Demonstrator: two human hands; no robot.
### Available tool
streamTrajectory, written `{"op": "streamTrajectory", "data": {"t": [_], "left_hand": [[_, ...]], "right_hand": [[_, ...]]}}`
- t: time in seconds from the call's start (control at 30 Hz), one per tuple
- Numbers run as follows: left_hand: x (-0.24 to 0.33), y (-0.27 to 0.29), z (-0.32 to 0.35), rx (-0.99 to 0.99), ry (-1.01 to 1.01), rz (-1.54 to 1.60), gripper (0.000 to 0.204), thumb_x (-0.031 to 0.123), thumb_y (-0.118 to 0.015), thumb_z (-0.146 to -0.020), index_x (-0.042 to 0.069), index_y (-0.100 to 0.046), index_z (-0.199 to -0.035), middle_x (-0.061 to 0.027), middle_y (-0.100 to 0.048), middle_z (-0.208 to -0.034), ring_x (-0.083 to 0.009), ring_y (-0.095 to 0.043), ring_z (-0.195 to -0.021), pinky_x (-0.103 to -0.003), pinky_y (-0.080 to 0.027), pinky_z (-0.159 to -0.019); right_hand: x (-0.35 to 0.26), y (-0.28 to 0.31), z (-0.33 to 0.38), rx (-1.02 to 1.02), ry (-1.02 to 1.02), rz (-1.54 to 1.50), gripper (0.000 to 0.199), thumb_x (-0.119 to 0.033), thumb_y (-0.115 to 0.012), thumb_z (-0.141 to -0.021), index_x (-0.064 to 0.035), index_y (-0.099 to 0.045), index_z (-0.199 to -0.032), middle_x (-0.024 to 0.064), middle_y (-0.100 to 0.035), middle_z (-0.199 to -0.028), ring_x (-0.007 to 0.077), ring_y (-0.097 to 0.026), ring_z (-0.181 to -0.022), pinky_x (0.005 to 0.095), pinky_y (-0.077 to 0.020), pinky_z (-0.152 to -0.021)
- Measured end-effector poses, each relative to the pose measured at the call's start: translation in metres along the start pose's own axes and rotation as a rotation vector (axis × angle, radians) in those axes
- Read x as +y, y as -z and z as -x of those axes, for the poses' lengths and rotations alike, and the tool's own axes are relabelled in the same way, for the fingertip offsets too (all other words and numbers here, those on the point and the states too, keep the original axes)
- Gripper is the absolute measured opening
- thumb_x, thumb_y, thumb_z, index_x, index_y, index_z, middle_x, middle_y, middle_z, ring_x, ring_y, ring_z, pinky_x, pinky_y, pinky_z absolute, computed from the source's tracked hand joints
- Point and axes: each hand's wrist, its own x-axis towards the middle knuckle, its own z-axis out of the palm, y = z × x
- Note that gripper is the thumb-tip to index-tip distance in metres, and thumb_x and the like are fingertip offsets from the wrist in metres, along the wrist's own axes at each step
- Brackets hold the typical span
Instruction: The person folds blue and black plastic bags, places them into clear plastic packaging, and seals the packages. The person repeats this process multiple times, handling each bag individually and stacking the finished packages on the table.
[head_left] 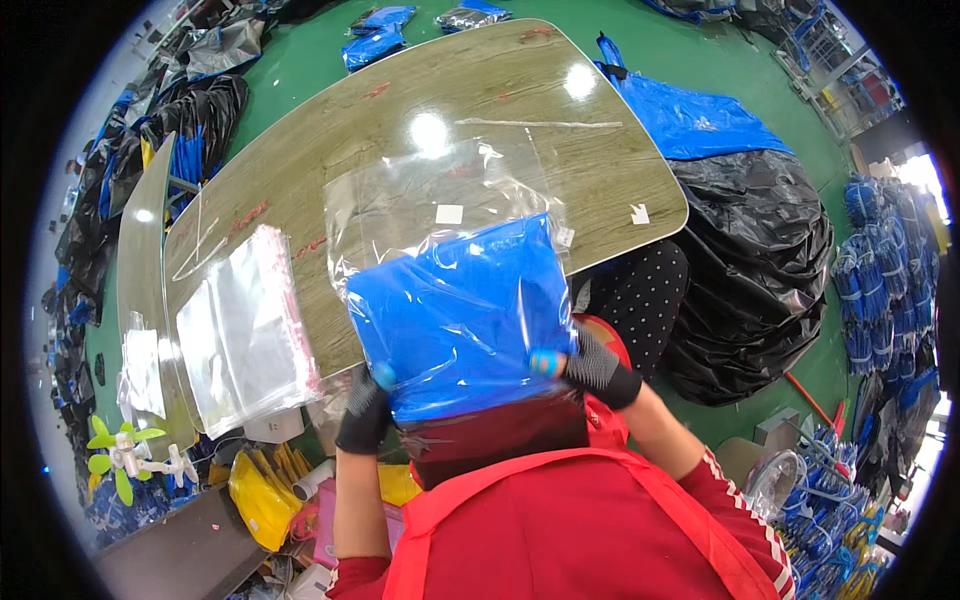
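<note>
Pinching the folded blue garment (pixel 455 320) at its lower corners, left grip (pixel 365 405) and right grip (pixel 590 365) apparently seat it inside the clear bag (pixel 420 195), whose mouth end rests on the counter (pixel 330 130) for support.

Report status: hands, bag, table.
Left hand and right hand, both gloved, grip the lower corners of the clear bag. Blue folded item inside. Stack of empty bags on the table, left.

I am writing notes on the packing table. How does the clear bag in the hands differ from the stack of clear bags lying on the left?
The held bag is filled with folded blue fabric; the stack is empty and flat. The held bag is lifted off the table edge by both hands; the stack rests on the table. Both are transparent plastic.
</note>
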Motion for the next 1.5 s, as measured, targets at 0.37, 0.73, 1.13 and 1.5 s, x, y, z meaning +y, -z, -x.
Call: {"op": "streamTrajectory", "data": {"t": [0.37, 0.73, 1.13, 1.5], "left_hand": [[-0.022, 0.022, 0.029, -0.033, 0.083, -0.126, 0.061, 0.036, -0.058, -0.094, 0.005, -0.039, -0.143, -0.0103, -0.053, -0.133, -0.0227, -0.053, -0.119, -0.036, -0.044, -0.1], [-0.074, 0.011, 0.058, 0.031, 0.361, -0.52, 0.077, 0.03, -0.082, -0.075, 0.003, -0.044, -0.136, -0.0082, -0.06, -0.12, -0.0186, -0.06, -0.104, -0.031, -0.052, -0.083], [-0.025, -0.006, -0.02, -0.132, -0.208, -0.139, 0.024, 0.017, -0.067, -0.084, 0.005, -0.068, -0.104, -0.0073, -0.07, -0.093, -0.0184, -0.066, -0.078, -0.033, -0.054, -0.075], [0.19, -0.112, 0.003, 0.074, -1.449, -1.294, 0.058, 0.03, -0.084, -0.07, 0.003, -0.058, -0.114, -0.0136, -0.065, -0.103, -0.0288, -0.065, -0.092, -0.038, -0.052, -0.082]], "right_hand": [[0.018, -0.005, 0.03, -0.115, -0.268, -0.236, 0.099, -0.039, -0.077, -0.081, -0.0046, -0.018, -0.152, 0.0148, -0.038, -0.147, 0.0235, -0.038, -0.133, 0.0375, -0.0361, -0.108], [0.041, 0.006, 0.018, -0.044, -0.192, -0.175, 0.082, -0.032, -0.081, -0.078, -0.0012, -0.037, -0.141, 0.0133, -0.054, -0.131, 0.0203, -0.053, -0.116, 0.0363, -0.0456, -0.099], [-0.019, 0.013, -0.018, -0.052, 0.425, -0.288, 0.094, -0.036, -0.083, -0.073, -0.0008, -0.034, -0.145, 0.0121, -0.048, -0.137, 0.0225, -0.046, -0.126, 0.0365, -0.0352, -0.108], [-0.197, 0.032, -0.068, 0.045, 1.132, 0.967, 0.069, -0.026, -0.084, -0.065, -0.0111, -0.056, -0.127, 0.0162, -0.061, -0.108, 0.0387, -0.059, -0.099, 0.0439, -0.0478, -0.086]]}}
